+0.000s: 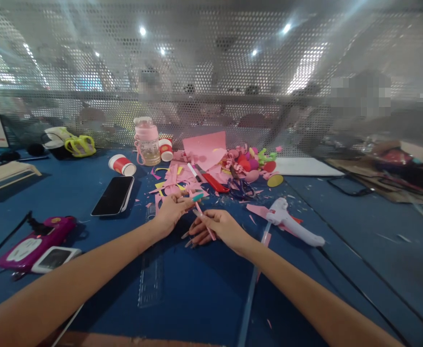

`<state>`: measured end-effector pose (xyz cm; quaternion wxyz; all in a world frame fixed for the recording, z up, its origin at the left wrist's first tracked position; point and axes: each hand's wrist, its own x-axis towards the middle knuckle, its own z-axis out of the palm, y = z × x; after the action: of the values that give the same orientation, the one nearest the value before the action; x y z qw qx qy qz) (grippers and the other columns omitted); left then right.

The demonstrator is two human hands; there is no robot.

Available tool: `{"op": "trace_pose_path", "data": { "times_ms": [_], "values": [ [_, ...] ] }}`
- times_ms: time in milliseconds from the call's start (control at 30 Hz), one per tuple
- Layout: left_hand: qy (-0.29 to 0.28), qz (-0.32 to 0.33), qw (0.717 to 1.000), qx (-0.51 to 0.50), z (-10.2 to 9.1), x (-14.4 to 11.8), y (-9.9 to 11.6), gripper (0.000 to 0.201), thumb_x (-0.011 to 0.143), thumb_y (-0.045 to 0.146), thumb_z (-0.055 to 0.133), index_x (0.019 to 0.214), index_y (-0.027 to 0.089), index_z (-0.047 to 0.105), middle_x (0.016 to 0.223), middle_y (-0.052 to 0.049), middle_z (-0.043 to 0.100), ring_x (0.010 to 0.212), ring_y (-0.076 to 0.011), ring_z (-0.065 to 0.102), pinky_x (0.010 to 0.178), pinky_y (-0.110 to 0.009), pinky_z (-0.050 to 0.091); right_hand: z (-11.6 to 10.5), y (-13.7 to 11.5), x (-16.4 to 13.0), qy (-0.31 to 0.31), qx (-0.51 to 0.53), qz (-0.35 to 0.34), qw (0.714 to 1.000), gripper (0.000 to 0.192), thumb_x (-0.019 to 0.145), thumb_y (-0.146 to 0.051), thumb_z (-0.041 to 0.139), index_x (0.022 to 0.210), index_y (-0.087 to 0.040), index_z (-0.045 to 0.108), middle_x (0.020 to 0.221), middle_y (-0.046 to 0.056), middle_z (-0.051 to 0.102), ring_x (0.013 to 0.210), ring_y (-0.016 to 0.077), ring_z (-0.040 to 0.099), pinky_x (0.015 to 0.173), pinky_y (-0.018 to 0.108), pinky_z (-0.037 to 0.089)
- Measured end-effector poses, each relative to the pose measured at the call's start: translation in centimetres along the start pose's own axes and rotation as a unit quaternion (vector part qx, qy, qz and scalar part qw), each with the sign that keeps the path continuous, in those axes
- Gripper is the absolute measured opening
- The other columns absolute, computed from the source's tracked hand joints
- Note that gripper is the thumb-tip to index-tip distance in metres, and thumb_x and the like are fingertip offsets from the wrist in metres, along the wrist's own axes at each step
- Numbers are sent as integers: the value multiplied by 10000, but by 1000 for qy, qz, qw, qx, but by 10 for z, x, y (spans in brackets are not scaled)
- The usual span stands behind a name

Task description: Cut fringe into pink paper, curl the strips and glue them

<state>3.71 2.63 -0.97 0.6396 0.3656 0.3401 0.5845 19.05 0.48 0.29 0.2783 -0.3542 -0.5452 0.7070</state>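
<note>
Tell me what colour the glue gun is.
The glue gun is white, lying on pink paper scraps; the head view shows it.

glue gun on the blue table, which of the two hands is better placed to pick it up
Probably the right hand: the glue gun lies on its side just to that hand's right, while the left hand sits farther off. Both hands hold a thin pink stick, so it must let go first.

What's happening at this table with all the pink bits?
A person sits at a blue table doing paper craft. The left hand pinches a small pink paper piece, while the right hand holds a thin pink stick against it. Pink paper scraps and red scissors lie just beyond, a white glue gun rests to the right, and a phone lies to the left.
</note>
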Motion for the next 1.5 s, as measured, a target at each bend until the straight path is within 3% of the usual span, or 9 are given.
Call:
{"op": "trace_pose_path", "data": {
  "times_ms": [267,400,567,700,867,967,1167,1233,1500],
  "values": [
    [0,7,1000,9,1,-2,2,395,575,167,735,908,121,527,640,-4,670,667,-118,638,642,-200,475,-4,3,2,-20,-1,15,1000,308,738,-401,591,773,-95,571,720,110,692,595,180,669,543,260,534],
    [-54,5,995,86,3,-6,2,389,632,263,701,941,129,507,695,-24,680,660,-127,636,660,-226,467,-4,2,2,13,27,10,1000,315,693,-402,635,743,-96,579,677,88,685,533,165,658,500,235,528],
    [-74,80,974,201,2,-11,-3,363,796,369,500,1064,131,445,929,-95,652,835,-165,619,817,-329,444,-8,-2,0,53,40,12,998,279,697,-373,640,701,-102,570,582,59,662,438,137,622,440,225,521],
    [-67,145,904,397,1,-19,-5,467,811,275,479,1227,156,305,1159,-138,537,1028,-197,537,895,-392,407,-17,-6,0,138,43,-16,989,225,763,-339,574,712,-120,559,589,50,660,432,129,617,434,225,520],
    [-222,214,711,632,6,-33,-6,444,805,215,465,1229,144,352,1227,-143,490,1143,-229,447,955,-406,363,-36,-8,4,237,-24,-63,969,259,732,-404,583,693,-151,542,548,28,640,402,126,588,424,235,508],
    [-248,246,634,690,8,-36,-4,456,825,261,439,1250,128,339,1236,-146,488,1143,-225,452,960,-378,363,-46,-8,4,270,-132,-105,948,315,722,-473,559,639,-172,514,481,1,601,378,123,559,384,221,467],
    [53,186,586,787,-4,-21,3,617,808,422,421,1264,21,316,1285,-235,406,1222,-338,323,971,-485,295,-49,-7,1,277,-247,-142,918,394,778,-502,456,555,-180,503,365,-38,467,312,114,498,297,201,363],
    [99,143,567,805,-10,-17,1,746,790,505,402,1265,-59,293,1297,-301,349,1225,-391,290,971,-513,266,-48,-7,2,269,-237,-140,923,400,772,-500,465,542,-175,507,354,-42,448,290,105,479,284,194,344],
    [-52,146,578,801,-13,-18,-7,767,810,585,243,1348,40,195,1399,-200,235,1303,-307,143,1025,-462,214,-46,-8,6,238,-152,-114,952,411,717,-547,496,605,-153,543,346,-59,419,239,74,394,236,177,260]
  ]
}}
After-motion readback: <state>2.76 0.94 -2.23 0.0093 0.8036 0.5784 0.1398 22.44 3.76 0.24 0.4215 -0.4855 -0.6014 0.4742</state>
